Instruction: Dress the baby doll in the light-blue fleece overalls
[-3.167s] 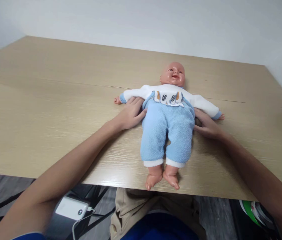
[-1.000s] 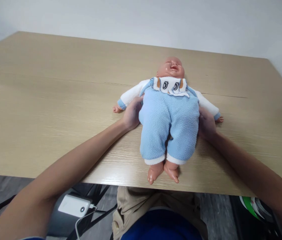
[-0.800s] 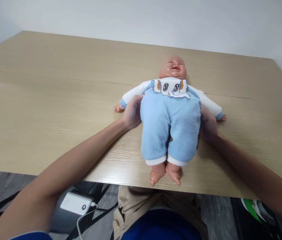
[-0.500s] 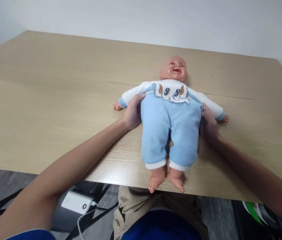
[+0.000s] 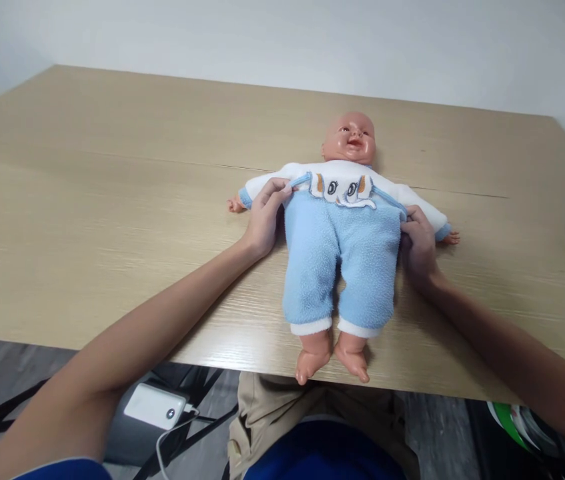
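Note:
A baby doll (image 5: 355, 141) lies on its back on the wooden table (image 5: 112, 220), head away from me and bare feet at the near edge. It wears a white top and light blue fleece overalls (image 5: 312, 257) with an elephant patch (image 5: 345, 190) on the chest. My left hand (image 5: 265, 217) pinches the overalls at the upper left corner, by the blue strap. On the other side, my right hand (image 5: 419, 243) grips the right edge near the waist, thumb in front and fingers partly hidden behind the cloth. Both little arms of the doll stretch outward past my hands.
Below the table, a white power bank (image 5: 155, 405) with a cable rests on a dark surface at the left. Green and white round items (image 5: 517, 423) show under the table at the right. A pale wall (image 5: 282, 40) stands behind.
My left hand has shifted slightly up and now pinches the strap corner of the overalls. The top edge of the cloth is pulled a little wider. The doll stays almost in place.

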Demonstrator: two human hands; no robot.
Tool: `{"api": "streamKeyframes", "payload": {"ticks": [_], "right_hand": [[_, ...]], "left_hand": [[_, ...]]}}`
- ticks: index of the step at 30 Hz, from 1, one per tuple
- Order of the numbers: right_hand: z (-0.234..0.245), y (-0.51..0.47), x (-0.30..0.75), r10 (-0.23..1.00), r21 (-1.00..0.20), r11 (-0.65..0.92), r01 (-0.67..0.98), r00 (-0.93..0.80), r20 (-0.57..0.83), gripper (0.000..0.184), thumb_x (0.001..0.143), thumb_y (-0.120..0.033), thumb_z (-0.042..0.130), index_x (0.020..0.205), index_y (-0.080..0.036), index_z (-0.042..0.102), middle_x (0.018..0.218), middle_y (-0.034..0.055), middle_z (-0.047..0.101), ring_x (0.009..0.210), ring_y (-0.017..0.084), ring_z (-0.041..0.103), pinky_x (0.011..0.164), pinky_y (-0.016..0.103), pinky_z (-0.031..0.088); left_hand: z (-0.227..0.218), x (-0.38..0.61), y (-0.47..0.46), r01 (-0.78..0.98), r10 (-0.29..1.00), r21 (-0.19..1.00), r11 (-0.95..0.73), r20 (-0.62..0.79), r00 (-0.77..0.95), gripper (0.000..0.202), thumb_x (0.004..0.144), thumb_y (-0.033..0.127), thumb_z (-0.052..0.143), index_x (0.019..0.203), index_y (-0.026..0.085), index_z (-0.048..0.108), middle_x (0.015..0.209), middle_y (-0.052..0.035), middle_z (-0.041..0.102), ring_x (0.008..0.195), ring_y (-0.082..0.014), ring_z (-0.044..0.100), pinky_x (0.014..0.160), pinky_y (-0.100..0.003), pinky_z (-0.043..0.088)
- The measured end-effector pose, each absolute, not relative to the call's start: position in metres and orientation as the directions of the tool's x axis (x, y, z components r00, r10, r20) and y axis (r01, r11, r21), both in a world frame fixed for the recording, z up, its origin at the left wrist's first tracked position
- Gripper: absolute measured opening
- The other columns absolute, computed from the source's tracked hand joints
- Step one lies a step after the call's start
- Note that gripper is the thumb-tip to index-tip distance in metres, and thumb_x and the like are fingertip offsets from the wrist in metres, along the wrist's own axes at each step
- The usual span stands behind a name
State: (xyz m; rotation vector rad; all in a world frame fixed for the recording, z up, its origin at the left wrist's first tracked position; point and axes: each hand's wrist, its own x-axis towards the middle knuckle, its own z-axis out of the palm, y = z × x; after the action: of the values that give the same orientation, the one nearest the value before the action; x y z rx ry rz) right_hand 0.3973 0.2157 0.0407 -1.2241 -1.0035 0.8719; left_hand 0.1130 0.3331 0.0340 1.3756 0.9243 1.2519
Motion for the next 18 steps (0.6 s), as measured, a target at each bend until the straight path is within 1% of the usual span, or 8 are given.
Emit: {"api": "streamKeyframes", "payload": {"ticks": [4,6,8,11,14,16,18], "right_hand": [[0.042,0.217,0.398,0.928,-0.984,0.179,0.026,0.328,0.177,0.03,0.1,-0.049,0.072,0.082,-0.029,0.06,0.079,-0.0009,0.042,0.075,0.023,0.04,0.074,0.039,0.038],[0.048,0.22,0.398,0.93,-0.984,0.173,0.042,0.322,0.178,0.035,0.1,-0.054,0.073,0.079,-0.029,0.059,0.078,-0.0006,0.044,0.075,0.023,0.041,0.073,0.039,0.039],[0.057,0.225,0.399,0.93,-0.984,0.163,0.07,0.323,0.177,0.037,0.097,-0.055,0.077,0.077,-0.029,0.059,0.075,-0.0011,0.043,0.072,0.022,0.04,0.069,0.038,0.038],[0.075,0.24,0.402,0.931,-0.984,0.152,0.097,0.32,0.175,0.04,0.093,-0.057,0.083,0.075,-0.03,0.059,0.068,-0.003,0.04,0.063,0.02,0.034,0.061,0.036,0.032],[0.098,0.262,0.402,0.948,-0.98,0.175,0.09,0.254,0.192,0.051,0.096,-0.067,0.079,0.072,-0.031,0.054,0.061,-0.0037,0.035,0.056,0.019,0.03,0.055,0.036,0.029],[0.116,0.279,0.396,0.956,-0.97,0.199,0.141,0.19,0.224,0.053,0.101,-0.069,0.074,0.07,-0.031,0.055,0.059,-0.0027,0.038,0.056,0.02,0.034,0.055,0.037,0.032],[0.132,0.295,0.385,0.944,-0.933,0.248,0.262,0.15,0.293,0.05,0.104,-0.065,0.075,0.072,-0.031,0.059,0.063,-0.0006,0.05,0.062,0.021,0.045,0.06,0.039,0.041]], "left_hand": [[0.039,0.113,0.326,0.003,0.953,0.964,-0.268,0.264,0.148,0.047,0.102,0.073,0.074,0.106,0.027,0.063,0.109,-0.0056,0.069,0.114,-0.0274,0.065,0.11,-0.039,0.052],[0.041,0.113,0.323,0.034,0.942,0.948,-0.316,0.31,0.127,0.054,0.103,0.08,0.072,0.109,0.027,0.063,0.114,-0.0067,0.069,0.12,-0.0287,0.065,0.113,-0.04,0.051],[0.04,0.112,0.323,0.039,0.931,0.934,-0.355,0.349,0.101,0.056,0.104,0.082,0.072,0.111,0.027,0.065,0.114,-0.0065,0.069,0.12,-0.0284,0.066,0.114,-0.041,0.052],[0.035,0.111,0.328,0.008,0.909,0.911,-0.413,0.412,0.066,0.053,0.106,0.08,0.072,0.114,0.027,0.067,0.108,-0.0043,0.069,0.112,-0.0247,0.068,0.11,-0.04,0.056],[0.029,0.11,0.335,0.012,0.871,0.872,-0.489,0.488,0.061,0.054,0.106,0.08,0.072,0.114,0.027,0.069,0.104,-0.0039,0.068,0.101,-0.0223,0.068,0.102,-0.04,0.058],[0.026,0.11,0.337,0.034,0.846,0.846,-0.533,0.531,0.058,0.054,0.107,0.079,0.071,0.114,0.026,0.07,0.104,-0.0042,0.069,0.097,-0.0215,0.068,0.096,-0.04,0.059],[0.024,0.11,0.338,0.054,0.818,0.816,-0.575,0.573,0.05,0.05,0.11,0.076,0.07,0.117,0.026,0.07,0.104,-0.0044,0.07,0.095,-0.021,0.068,0.091,-0.038,0.058]]}}
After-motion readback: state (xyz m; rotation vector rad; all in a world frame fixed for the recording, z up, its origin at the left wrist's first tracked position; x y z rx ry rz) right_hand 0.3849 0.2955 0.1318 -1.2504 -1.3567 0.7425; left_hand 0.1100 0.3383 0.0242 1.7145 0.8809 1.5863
